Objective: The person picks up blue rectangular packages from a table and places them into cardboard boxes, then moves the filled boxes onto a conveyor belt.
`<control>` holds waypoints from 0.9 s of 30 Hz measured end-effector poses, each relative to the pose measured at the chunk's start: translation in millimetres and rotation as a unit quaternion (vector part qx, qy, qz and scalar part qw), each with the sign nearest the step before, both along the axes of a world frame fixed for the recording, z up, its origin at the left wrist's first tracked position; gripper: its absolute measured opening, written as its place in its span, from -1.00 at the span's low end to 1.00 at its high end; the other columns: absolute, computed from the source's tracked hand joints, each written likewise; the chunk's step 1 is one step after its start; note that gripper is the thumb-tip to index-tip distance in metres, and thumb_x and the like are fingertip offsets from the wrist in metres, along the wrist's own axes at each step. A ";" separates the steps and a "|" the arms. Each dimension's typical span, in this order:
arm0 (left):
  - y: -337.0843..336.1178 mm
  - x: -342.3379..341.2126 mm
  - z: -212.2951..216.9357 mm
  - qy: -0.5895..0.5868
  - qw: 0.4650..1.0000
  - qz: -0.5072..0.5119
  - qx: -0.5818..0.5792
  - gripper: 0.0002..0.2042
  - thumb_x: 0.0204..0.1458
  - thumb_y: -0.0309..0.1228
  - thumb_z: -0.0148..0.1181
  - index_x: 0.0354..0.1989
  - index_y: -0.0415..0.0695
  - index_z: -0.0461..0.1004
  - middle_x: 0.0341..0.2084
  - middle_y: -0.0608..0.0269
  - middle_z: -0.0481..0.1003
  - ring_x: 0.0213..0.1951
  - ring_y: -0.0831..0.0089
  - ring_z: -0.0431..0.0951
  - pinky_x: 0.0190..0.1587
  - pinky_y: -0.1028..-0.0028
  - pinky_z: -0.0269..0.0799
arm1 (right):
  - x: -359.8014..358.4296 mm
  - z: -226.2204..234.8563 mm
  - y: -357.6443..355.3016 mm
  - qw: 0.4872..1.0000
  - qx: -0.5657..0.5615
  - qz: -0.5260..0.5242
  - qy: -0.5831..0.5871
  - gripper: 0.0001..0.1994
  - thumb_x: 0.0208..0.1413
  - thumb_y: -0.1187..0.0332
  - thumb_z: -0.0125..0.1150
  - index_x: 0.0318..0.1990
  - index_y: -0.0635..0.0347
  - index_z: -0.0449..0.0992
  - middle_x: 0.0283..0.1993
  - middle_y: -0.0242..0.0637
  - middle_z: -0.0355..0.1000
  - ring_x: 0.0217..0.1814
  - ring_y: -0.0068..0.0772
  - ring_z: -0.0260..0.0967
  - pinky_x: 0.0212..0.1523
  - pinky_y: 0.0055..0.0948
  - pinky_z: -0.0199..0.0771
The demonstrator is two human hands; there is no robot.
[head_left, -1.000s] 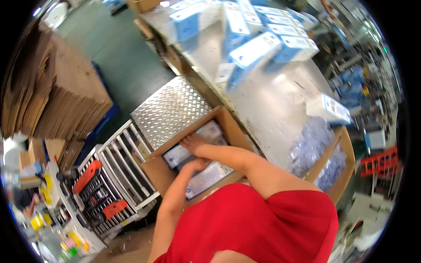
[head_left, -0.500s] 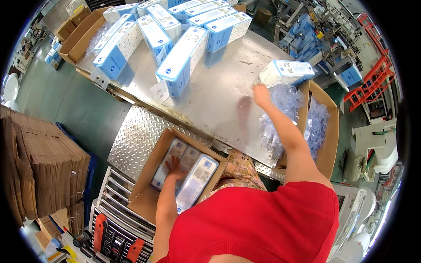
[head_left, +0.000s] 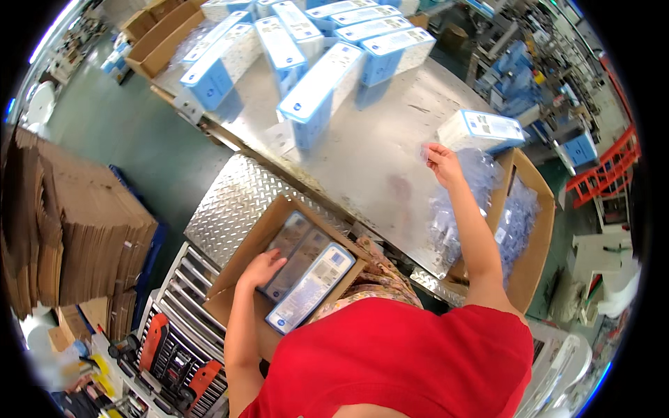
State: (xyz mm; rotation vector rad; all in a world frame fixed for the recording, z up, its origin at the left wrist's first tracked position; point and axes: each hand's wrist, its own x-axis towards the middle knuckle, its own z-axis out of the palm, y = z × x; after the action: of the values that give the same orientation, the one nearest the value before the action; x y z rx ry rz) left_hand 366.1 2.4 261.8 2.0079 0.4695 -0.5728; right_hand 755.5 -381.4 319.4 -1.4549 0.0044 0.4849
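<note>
Below, metal bench (head_left: 376, 150) carries blue-white boxes; open carton (head_left: 233, 282) under left hand (head_left: 261, 268), fingers flat on packed box (head_left: 300, 261). Right hand (head_left: 440, 161) fingers pinch clear bag (head_left: 481, 177). Better pull only one bag.

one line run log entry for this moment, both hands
left hand: on packs in cardboard box | right hand: pinching clear plastic bag on metal table

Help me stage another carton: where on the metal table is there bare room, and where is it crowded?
The metal table is bare in the middle, between the standing blue-and-white boxes and the right hand. The far edge is crowded with boxes; the right edge holds clear plastic bags.
</note>
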 end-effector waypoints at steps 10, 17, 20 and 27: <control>46.0 72.6 145.9 -0.242 0.963 0.121 0.020 -0.77 0.13 -0.45 0.08 -0.08 -0.28 0.49 -0.37 0.18 0.56 -0.35 0.50 0.52 -0.21 0.50 0.45 | -150.9 81.2 210.8 0.680 -0.033 0.601 -0.419 -0.75 -0.03 0.42 0.27 -0.14 0.16 0.52 -0.15 -0.22 0.45 -0.05 -0.24 0.38 -0.02 -0.31 0.38; 40.8 175.9 139.0 -0.311 0.934 0.021 0.176 -0.74 0.06 -0.46 0.15 -0.05 -0.18 0.46 -0.09 0.09 0.43 -0.08 0.20 0.46 -0.06 0.36 0.44 | 80.7 77.6 271.5 0.460 -0.456 0.352 -0.675 -0.15 -0.40 0.41 0.47 0.20 0.01 0.21 0.27 -0.27 0.14 0.37 -0.12 0.00 0.31 0.04 -0.01; 50.3 218.6 129.9 -0.358 0.903 0.027 0.236 -0.72 0.00 -0.45 0.18 -0.08 -0.17 0.48 -0.08 0.05 0.42 -0.04 0.12 0.44 -0.02 0.31 0.37 | 82.0 77.8 299.6 0.438 -0.435 0.416 -0.668 -0.16 -0.48 0.21 0.54 0.10 0.10 0.28 0.10 -0.22 0.26 0.24 -0.14 0.15 0.28 0.01 0.05; 99.3 347.7 117.1 -0.379 0.856 0.055 0.347 -0.65 0.00 -0.32 0.20 -0.01 -0.10 0.46 0.07 -0.06 0.32 0.08 -0.02 0.33 0.08 0.15 0.27 | -4.3 66.0 271.9 0.513 -0.319 0.497 -0.623 -0.12 -0.37 -0.03 0.46 0.11 0.30 0.23 -0.04 -0.02 0.29 0.03 0.01 0.27 -0.01 -0.14 0.26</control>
State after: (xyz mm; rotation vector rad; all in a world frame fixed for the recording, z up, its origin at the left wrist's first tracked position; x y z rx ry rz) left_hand 713.9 101.7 378.9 2.6375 0.3045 0.5684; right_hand 751.2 -109.5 385.4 -2.1461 -2.1423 0.1814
